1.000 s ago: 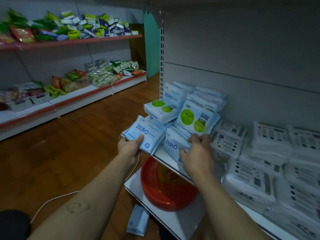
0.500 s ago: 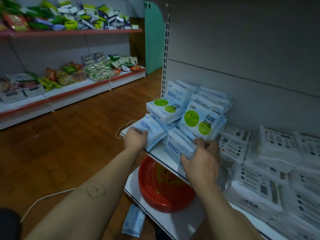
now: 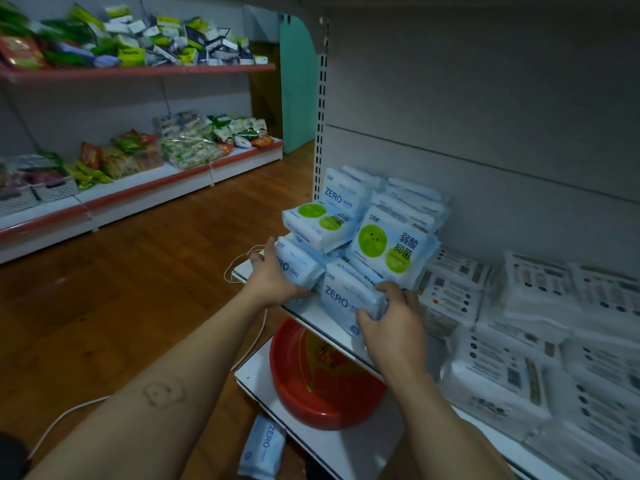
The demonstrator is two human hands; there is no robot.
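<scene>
Gripping left pack [image 3: 299,268] w/ left hand [image 3: 273,280]: fingers curling round pack's left end, palm against its near side. Gripping right pack [image 3: 343,299] w/ right hand [image 3: 394,329]: fingers hooking over top right corner, thumb pressing on front face. Closing both hands on packs, not spreading wide.

Pos. of packs: resting at front edge of shelf [image 3: 311,318], near its left corner, side by side, printed ZERO faces toward camera. Not stating contact btwn them; gap too small to judge.

Standing just in front of stack of like packs: tilted dot pack [image 3: 384,251] directly behind right pack, flat dot pack [image 3: 318,223] overhanging left pack.

Sharing shelf w/ white packs [image 3: 519,306], lying in rows to right, just beside right hand, well apart from left hand.

Sitting above red basin [image 3: 311,396] on lower shelf [image 3: 346,452], approx. under right hand. Noting spare pack [image 3: 263,448] lying on floor [image 3: 138,289] by lower shelf's front edge. Noting cable [image 3: 227,273] looping off shelf corner, just beside left hand. Facing far shelves [image 3: 152,183] across aisle, carrying snack bags and boxes.
</scene>
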